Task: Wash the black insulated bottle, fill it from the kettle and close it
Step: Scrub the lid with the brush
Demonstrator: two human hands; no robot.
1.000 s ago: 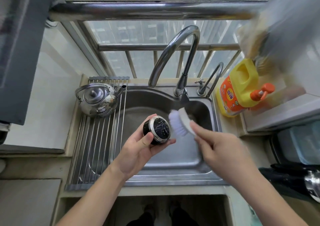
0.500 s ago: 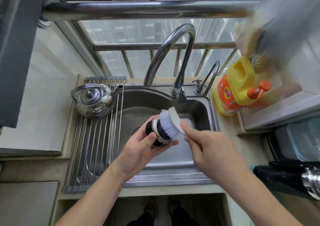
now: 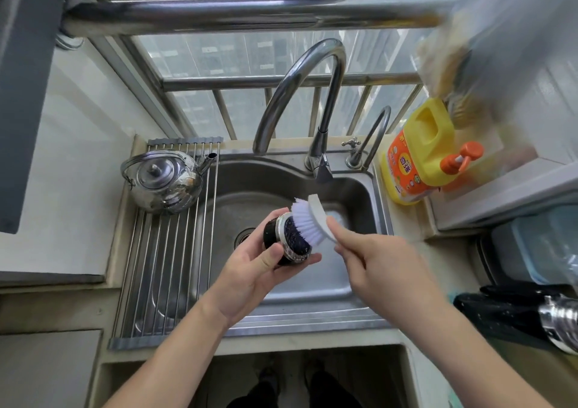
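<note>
Over the steel sink [image 3: 312,292], my left hand [image 3: 250,270] grips a short black bottle cap with a silver rim [image 3: 283,235], its open side turned toward me. My right hand [image 3: 378,263] holds a white scrubbing brush [image 3: 316,220] by the handle, and the bristles press on the cap's inner face. The black insulated bottle [image 3: 500,313] lies on its side on the counter at the far right, silver neck pointing right. A shiny steel kettle [image 3: 164,182] stands on the roll-up rack [image 3: 156,276] to the left of the basin.
A tall curved faucet [image 3: 300,88] arches over the basin, with a smaller tap [image 3: 375,135] to its right. A yellow and orange pump bottle of detergent [image 3: 419,157] stands at the back right. A clear plastic container [image 3: 538,251] sits on the right counter.
The brush has moved left from beside the cap onto its open face. My left hand keeps the cap over the sink, tilted slightly more toward the brush.
</note>
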